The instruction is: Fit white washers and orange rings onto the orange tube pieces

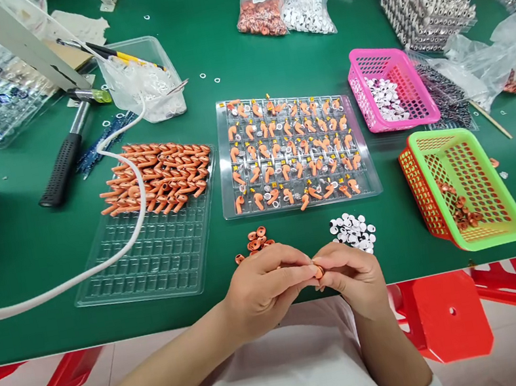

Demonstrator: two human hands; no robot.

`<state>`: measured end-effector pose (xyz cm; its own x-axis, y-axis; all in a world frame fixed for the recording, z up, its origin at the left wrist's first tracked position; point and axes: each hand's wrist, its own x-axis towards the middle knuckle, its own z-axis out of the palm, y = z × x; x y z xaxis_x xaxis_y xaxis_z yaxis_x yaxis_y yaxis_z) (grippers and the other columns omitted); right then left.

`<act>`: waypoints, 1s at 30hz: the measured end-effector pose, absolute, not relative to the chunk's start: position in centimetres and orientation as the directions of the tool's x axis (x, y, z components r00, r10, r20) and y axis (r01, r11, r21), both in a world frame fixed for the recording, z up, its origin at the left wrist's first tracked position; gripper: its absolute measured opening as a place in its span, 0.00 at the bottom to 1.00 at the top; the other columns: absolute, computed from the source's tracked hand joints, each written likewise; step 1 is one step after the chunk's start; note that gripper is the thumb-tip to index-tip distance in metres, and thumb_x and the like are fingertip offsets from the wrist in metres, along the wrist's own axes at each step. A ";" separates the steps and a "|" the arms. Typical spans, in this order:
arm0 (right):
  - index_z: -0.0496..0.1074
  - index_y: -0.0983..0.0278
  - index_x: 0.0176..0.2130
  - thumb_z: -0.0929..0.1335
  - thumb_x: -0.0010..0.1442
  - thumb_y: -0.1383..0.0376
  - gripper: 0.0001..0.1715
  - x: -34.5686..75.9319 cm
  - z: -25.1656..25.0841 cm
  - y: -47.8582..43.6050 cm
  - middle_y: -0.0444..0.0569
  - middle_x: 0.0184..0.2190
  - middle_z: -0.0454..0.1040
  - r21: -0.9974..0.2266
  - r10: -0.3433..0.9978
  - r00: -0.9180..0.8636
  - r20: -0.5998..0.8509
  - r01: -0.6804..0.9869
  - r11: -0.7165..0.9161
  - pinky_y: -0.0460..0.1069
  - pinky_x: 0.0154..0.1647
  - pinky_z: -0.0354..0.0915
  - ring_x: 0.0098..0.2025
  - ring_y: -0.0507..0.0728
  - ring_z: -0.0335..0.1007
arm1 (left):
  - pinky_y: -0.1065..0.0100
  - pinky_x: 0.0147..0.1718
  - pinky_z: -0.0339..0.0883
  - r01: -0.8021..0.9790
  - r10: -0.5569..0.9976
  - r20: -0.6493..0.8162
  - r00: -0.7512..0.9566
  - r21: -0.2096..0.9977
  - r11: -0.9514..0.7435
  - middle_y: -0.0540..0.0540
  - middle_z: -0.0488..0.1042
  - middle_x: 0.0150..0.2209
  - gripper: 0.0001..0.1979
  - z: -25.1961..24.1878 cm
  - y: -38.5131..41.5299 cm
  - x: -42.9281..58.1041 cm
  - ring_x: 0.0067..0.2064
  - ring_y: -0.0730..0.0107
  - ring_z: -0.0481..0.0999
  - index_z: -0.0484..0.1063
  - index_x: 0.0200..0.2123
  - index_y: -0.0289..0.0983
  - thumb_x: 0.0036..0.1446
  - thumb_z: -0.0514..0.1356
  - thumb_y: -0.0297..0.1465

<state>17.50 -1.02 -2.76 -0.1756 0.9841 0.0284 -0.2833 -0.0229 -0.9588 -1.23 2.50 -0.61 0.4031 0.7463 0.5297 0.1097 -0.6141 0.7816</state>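
At the table's front edge, my left hand [272, 287] and my right hand [354, 272] meet with fingertips pinched together. Between them is a small orange earbud part [319, 271], mostly covered by the fingers. Just beyond my left hand lies a loose pile of orange-brown earbud caps [257, 238]. A heap of small round white-and-black pieces [353, 232] is beyond my right hand. Farther back sits a clear tray [375, 182] with rows of orange earbud stems [284, 172], several with yellow bits attached.
To the left, stacked orange earbuds [155, 178] rest on a clear compartment tray [141, 263], crossed by a white cable [143, 206]. A hammer [64, 164] lies beyond. On the right stand a pink basket [421, 101] and a green basket [504, 189]. Filled bags [260, 13] lie behind.
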 end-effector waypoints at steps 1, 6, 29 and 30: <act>0.79 0.55 0.43 0.73 0.55 0.73 0.16 17.5 -2.8 -1.0 0.47 0.35 0.77 -0.958 0.984 -0.177 0.027 -0.286 -0.025 0.47 0.28 0.75 0.31 0.52 0.73 | 0.73 0.34 0.75 0.112 0.746 0.529 0.403 0.781 -0.614 0.44 0.78 0.35 0.09 -0.6 2.5 -1.2 0.36 0.72 0.79 0.75 0.41 0.37 0.59 0.60 0.22; 0.79 0.55 0.43 0.73 0.56 0.74 0.17 17.6 -2.8 -1.0 0.47 0.35 0.77 -0.965 0.983 -0.179 0.040 -0.261 -0.009 0.47 0.29 0.74 0.32 0.52 0.74 | 0.74 0.34 0.75 0.128 0.744 0.521 0.419 0.777 -0.616 0.45 0.78 0.35 0.08 -0.7 2.6 -1.3 0.36 0.72 0.79 0.75 0.41 0.38 0.60 0.59 0.23; 0.77 0.53 0.46 0.72 0.57 0.72 0.19 17.3 -3.0 -1.2 0.48 0.36 0.77 -0.965 0.977 -0.148 0.152 -0.238 0.114 0.48 0.27 0.76 0.32 0.53 0.75 | 0.72 0.34 0.76 0.110 0.722 0.533 0.441 0.767 -0.632 0.44 0.79 0.33 0.06 -0.1 3.0 -1.5 0.35 0.71 0.80 0.75 0.38 0.36 0.59 0.60 0.23; 0.77 0.53 0.46 0.72 0.57 0.72 0.19 17.3 -3.0 -1.2 0.48 0.37 0.77 -0.961 0.979 -0.146 0.145 -0.258 0.104 0.48 0.27 0.76 0.32 0.53 0.75 | 0.72 0.34 0.76 0.104 0.719 0.536 0.441 0.766 -0.635 0.44 0.79 0.33 0.06 -0.1 3.0 -1.5 0.35 0.71 0.80 0.75 0.38 0.36 0.59 0.61 0.23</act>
